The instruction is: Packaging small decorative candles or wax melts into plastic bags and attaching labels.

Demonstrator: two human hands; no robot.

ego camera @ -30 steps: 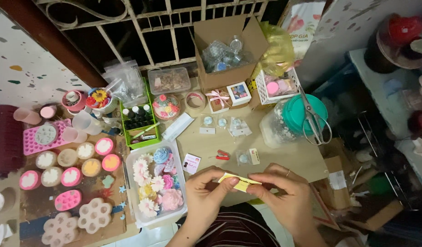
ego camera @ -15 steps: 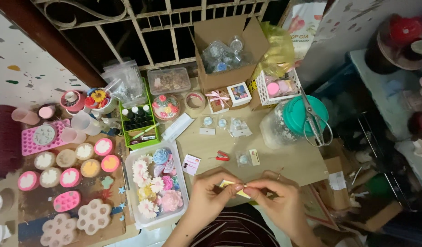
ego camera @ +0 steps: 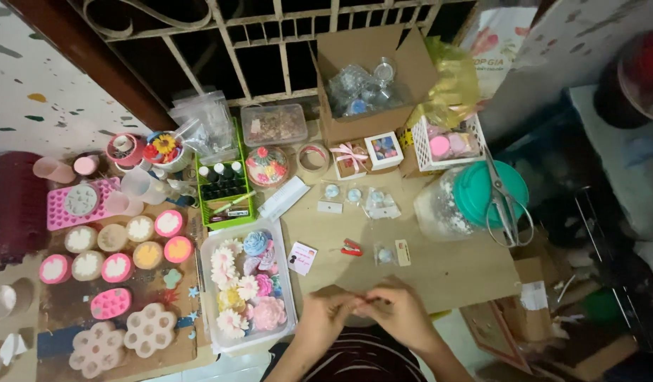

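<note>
While both hands (ego camera: 362,311) pinch together, whatever they hold is hidden, its long axis unreadable.

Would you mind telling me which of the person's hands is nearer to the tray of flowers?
Left. The left hand is just right of the tray of flowers, near its corner; the right hand is farther right.

Item between fingertips (ego camera: 360,305) (too small)

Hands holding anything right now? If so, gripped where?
Left hand and right hand meet fingertip to fingertip, pinching something small between them. It is hidden by the fingers, so the thing and grip point cannot be told.
</note>
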